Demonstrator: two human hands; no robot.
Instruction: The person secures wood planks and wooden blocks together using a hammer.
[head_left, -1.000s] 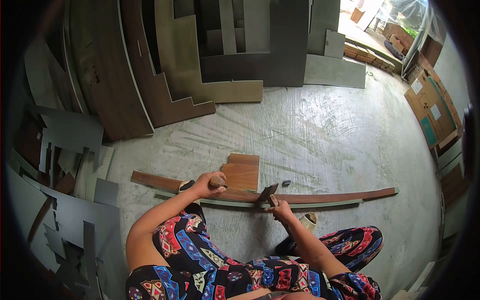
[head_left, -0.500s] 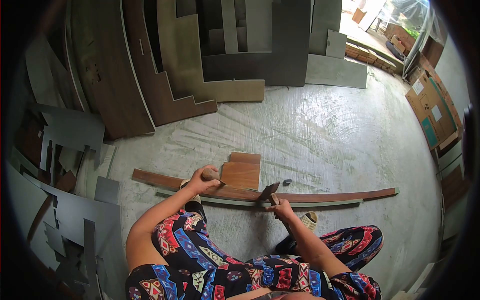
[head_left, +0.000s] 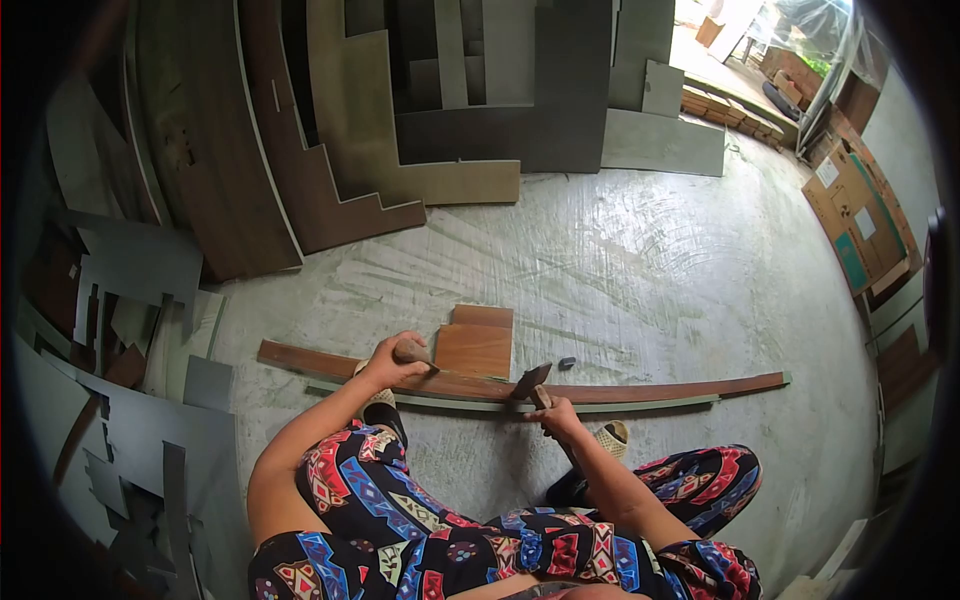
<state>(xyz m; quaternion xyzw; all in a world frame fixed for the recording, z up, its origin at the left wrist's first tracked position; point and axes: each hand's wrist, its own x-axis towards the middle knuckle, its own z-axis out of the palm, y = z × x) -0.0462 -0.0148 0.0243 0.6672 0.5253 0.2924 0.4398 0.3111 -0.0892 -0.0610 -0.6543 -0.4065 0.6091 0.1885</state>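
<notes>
Your left hand [head_left: 386, 368] grips a pointed tool [head_left: 410, 352], tip near the brown board [head_left: 474, 348] beside the long strip [head_left: 650, 393]; your right hand [head_left: 559, 416] clasps a hammer [head_left: 532, 381]. Step: probably tip placement. Next needs steady aim.

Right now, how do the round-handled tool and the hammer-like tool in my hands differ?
The round-handled tool shows a stubby handle and thin tip; the hammer-like tool shows a broad dark head. The round-handled tool, in your left hand, is beside the brown board; the hammer-like tool, in your right hand, is nearer the small dark block. Both handles look wooden.
</notes>
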